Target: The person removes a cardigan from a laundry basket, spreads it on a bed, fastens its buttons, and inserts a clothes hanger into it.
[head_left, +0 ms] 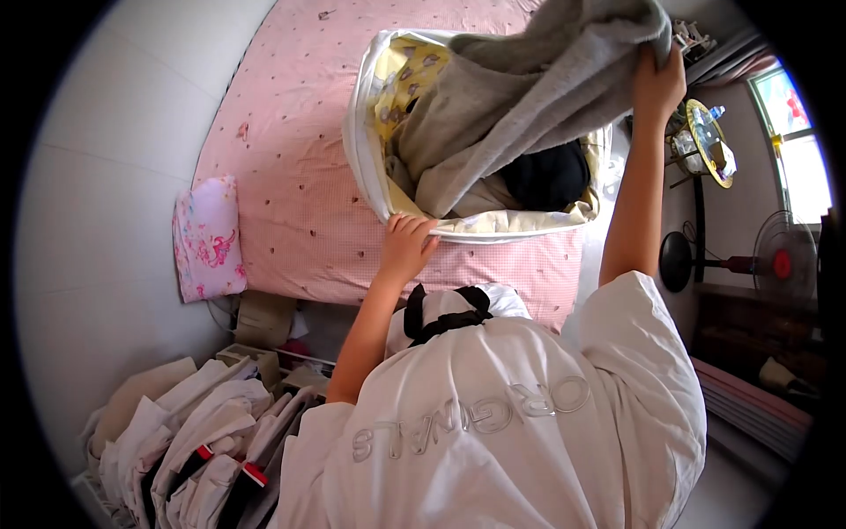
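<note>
A soft storage bag with white edges and a yellow patterned lining stands open on the bed. My left hand grips its near rim at the left corner, fingers curled over the edge. High on the right, my right hand is closed on a grey fleece-like garment or blanket. The raised cloth hangs in folds down into the bag, and its exact kind cannot be made out. Beneath it in the bag lies a black cloth item. Other folded cloth there is partly hidden by the grey piece.
The bag rests on a pink checked bedspread with a floral pillow at the left. Clothes are packed at lower left. A fan and a small round yellow-rimmed table stand on the right, near a window.
</note>
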The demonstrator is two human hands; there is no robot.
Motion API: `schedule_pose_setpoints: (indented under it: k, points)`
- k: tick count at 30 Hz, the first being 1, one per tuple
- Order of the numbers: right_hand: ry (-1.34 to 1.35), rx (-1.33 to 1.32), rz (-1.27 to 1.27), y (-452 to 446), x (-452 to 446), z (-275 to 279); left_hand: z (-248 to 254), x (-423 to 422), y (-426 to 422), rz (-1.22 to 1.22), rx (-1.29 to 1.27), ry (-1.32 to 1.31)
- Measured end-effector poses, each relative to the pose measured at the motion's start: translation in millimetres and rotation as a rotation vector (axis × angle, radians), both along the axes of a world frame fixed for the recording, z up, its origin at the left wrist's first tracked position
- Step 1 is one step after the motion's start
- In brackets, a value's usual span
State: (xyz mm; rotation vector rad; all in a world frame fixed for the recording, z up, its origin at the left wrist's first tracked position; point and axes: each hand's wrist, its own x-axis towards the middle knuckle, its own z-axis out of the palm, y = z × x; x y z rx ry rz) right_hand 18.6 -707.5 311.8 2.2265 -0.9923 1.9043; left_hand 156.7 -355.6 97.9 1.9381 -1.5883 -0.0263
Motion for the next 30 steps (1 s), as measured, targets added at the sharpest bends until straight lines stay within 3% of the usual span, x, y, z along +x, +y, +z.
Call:
schedule_pose_setpoints:
  k: [4,5,7,8,9,12,14,16,18,20,22,25,28,30]
  points:
    - [-0.014,0.418,0.194,-6,-49,-80,-1,-3,2,0.022,-0.004,0.026]
    - [0.049,0.388,0.118,13,-56,-103,-1,-4,2,0.027,-0.008,0.029]
    - [0.328,0.749,-0.153,51,-69,-153,-4,-4,0,0.038,-0.016,0.044]
    - [0.351,0.905,-0.079,63,-76,-179,-5,-5,0,0.046,-0.017,0.043]
    - [0.25,0.698,0.093,64,-89,-216,-6,-6,-1,0.053,-0.015,0.043]
    - [0.213,0.787,-0.077,62,-109,-226,-4,-6,-2,0.06,-0.008,0.038]
    - [0.097,0.65,-0.172,60,-102,-192,-5,-7,-1,0.049,-0.006,0.038]
    - [0.166,0.359,-0.264,61,-90,-150,-7,-5,-3,0.047,-0.024,0.04]
    - [0.205,0.278,-0.188,79,-66,-101,-6,-6,-3,0.053,-0.006,0.036]
    - [0.227,0.214,-0.051,86,-44,-93,-5,-7,-3,0.067,0.011,0.028]
    - [0.409,0.251,0.022,96,-16,-92,-6,-8,-4,0.082,0.003,0.027]
    - [0.66,0.122,-0.191,75,16,-126,-4,-10,-4,0.081,0.016,0.028]
    - [1.166,0.551,-0.252,17,14,-139,-2,-7,1,0.056,0.031,0.023]
    - [1.159,0.555,-0.071,6,5,-111,-1,-5,3,0.034,0.037,0.038]
